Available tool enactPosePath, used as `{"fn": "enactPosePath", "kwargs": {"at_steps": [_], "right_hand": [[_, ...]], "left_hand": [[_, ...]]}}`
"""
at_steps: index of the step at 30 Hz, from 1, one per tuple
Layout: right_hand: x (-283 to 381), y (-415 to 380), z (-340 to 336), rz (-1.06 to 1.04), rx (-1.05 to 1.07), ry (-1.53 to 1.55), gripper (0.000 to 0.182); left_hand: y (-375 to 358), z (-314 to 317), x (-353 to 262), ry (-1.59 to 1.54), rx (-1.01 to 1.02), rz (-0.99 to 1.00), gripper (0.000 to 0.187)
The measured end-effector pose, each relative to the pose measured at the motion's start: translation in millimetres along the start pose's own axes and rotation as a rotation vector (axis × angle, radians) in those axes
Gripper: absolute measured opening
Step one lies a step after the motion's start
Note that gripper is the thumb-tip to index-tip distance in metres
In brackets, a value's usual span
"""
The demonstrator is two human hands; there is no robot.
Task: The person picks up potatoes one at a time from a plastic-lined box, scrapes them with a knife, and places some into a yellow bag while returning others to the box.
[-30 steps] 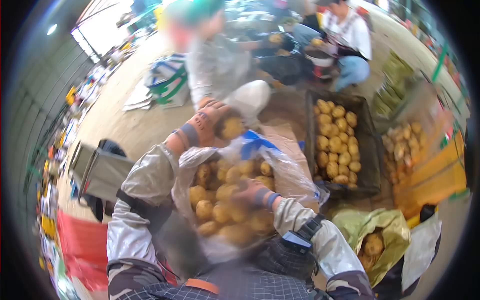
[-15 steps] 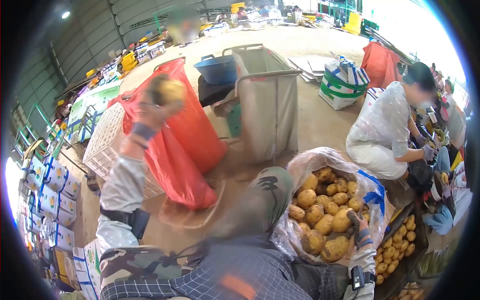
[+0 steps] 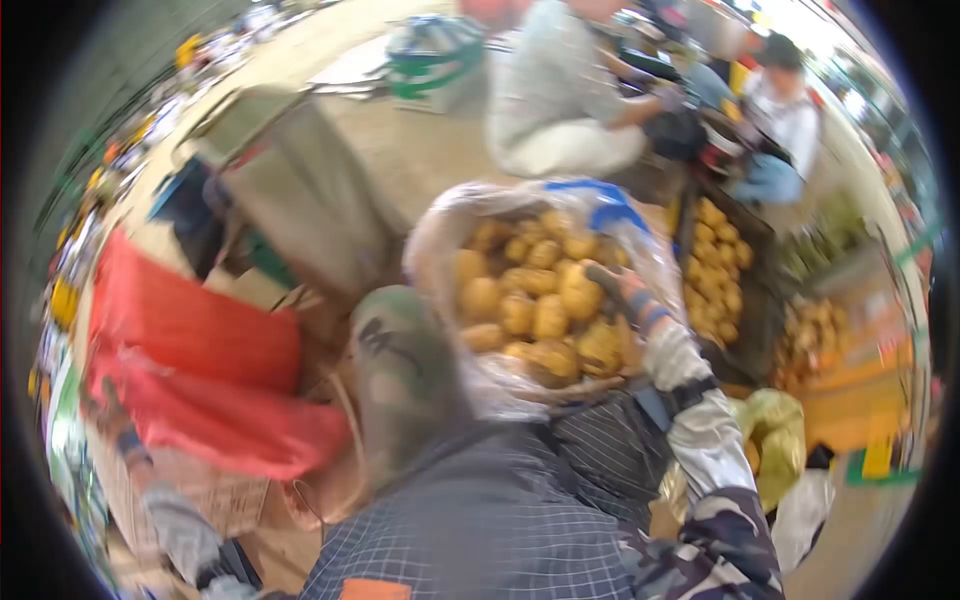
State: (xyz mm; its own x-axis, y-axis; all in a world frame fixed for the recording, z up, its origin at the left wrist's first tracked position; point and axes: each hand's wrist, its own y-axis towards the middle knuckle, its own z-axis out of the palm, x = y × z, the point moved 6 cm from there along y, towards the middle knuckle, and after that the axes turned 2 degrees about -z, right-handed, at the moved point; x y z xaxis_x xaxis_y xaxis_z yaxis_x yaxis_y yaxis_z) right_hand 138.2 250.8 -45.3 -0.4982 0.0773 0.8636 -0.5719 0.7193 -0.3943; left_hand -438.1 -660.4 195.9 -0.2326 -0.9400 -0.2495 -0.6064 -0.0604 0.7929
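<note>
My right hand, in a dark-fingered glove, grips the right side of a large potato at the top of a pile. Several potatoes fill the clear plastic-lined bag in front of me. Far to the left, my left hand is at the outer edge of a red sack. Motion blurs it, but its fingers look apart and no potato shows in it. The inside of the red sack is hidden from this angle.
A grey fabric bin stands beyond the red sack, with a blue basin behind it. Right of the bag, a dark crate holds more potatoes. A crouching co-worker is just beyond. A yellowish bag lies near my right arm.
My view has swung right and down. My left hand, which held a potato raised by the red sack, is now lower at the sack's edge without it. My right hand stays on the large potato.
</note>
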Motion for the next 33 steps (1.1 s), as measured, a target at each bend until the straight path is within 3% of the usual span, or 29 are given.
{"fn": "enactPosePath", "kwargs": {"at_steps": [1, 2, 5, 8, 10, 11, 12, 13, 15, 17, 19, 22, 25, 29, 33], "right_hand": [[2.9, -5.1, 3.4, -0.023, 0.005, 0.144, 0.067], [-6.1, 2.2, 1.9, 0.010, 0.016, 0.177, 0.066], [13.8, -13.4, 9.2, 0.049, 0.014, 0.390, 0.064], [30.4, -26.8, 22.6, 0.066, 0.055, 0.565, 0.056], [42.5, -34.3, 28.7, 0.079, 0.054, 0.629, 0.054], [53.0, -40.9, 30.8, 0.081, 0.050, 0.646, 0.053], [62.1, -46.8, 31.2, 0.036, 0.070, 0.663, 0.049], [71.0, -52.9, 31.6, -0.010, 0.090, 0.680, 0.045], [70.0, -45.2, 24.4, -0.085, 0.119, 0.635, 0.041], [68.4, -38.3, 11.4, -0.116, 0.126, 0.596, 0.037], [62.1, -31.9, -4.8, -0.165, 0.056, 0.427, 0.042], [43.6, -11.0, -14.1, -0.274, -0.196, -0.249, 0.053], [40.6, -7.3, -1.1, -0.203, -0.119, -0.612, 0.063], [39.0, 9.3, 10.3, -0.144, 0.013, -0.734, 0.060], [44.7, 15.7, 15.9, -0.115, 0.084, -0.763, 0.059]], "left_hand": [[-41.6, -56.7, -149.5, 0.043, -0.082, 0.096, 0.070], [-64.7, -66.0, -224.4, -0.142, -0.117, 0.193, 0.059], [-134.3, -51.6, -406.7, -0.791, 0.226, 0.220, 0.042], [-214.9, -7.0, -538.9, -1.214, 0.849, 0.061, 0.043], [-282.7, 14.9, -626.6, -1.326, 1.186, 0.008, 0.046], [-314.9, 28.0, -666.3, -1.290, 1.292, 0.224, 0.056], [-349.0, 30.0, -702.4, -1.229, 1.540, 0.180, 0.066], [-377.5, 38.8, -732.1, -1.334, 1.663, 0.228, 0.067], [-402.6, 36.9, -775.7, -1.383, 1.934, 0.238, 0.073], [-418.9, 46.8, -797.1, -1.558, 2.143, 0.021, 0.076], [-428.8, 59.2, -805.8, -1.608, 2.183, -0.031, 0.072], [-435.4, 79.6, -813.3, -1.580, 2.137, -0.008, 0.069], [-436.3, 90.7, -817.3, -1.494, 2.105, 0.014, 0.068], [-445.7, 108.5, -817.5, -1.461, 2.012, 0.103, 0.068], [-449.6, 118.6, -822.2, -1.432, 2.012, 0.042, 0.069]]}}
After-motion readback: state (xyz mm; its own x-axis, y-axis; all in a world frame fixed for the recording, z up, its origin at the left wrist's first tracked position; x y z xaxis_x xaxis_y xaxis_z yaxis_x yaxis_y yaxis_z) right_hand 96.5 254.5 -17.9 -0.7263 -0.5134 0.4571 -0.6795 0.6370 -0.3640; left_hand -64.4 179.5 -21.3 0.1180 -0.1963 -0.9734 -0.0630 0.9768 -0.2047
